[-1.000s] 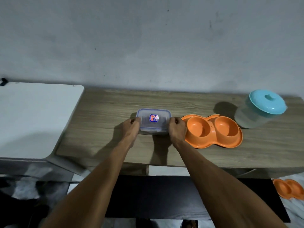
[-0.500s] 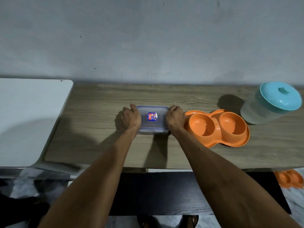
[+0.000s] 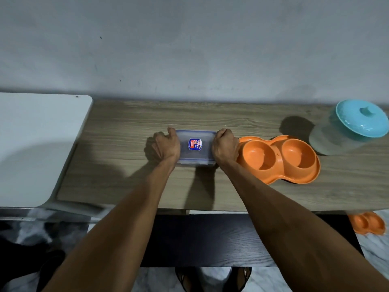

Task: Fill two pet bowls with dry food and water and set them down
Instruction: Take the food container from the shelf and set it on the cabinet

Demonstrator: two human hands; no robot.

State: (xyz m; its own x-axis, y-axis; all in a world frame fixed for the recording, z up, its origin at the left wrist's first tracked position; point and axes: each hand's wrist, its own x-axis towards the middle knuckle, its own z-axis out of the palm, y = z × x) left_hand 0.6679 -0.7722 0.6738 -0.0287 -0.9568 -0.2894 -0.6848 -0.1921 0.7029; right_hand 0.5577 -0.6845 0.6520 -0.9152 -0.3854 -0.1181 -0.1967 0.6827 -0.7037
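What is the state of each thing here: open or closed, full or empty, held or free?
Clear rectangular plastic container, blue-rimmed lid: closed, on the wooden counter.
Left hand: grips the container's left end.
Right hand: grips its right end.
Orange plastic double bowl on the counter: both wells empty, free.
Translucent round tub, turquoise lid: closed, free.
Second orange double bowl on the floor: blurred, contents unclear.

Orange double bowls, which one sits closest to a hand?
The orange double bowl on the wooden table, right beside the right hand gripping the clear box. The other bowl lies on the floor at lower right, well away.
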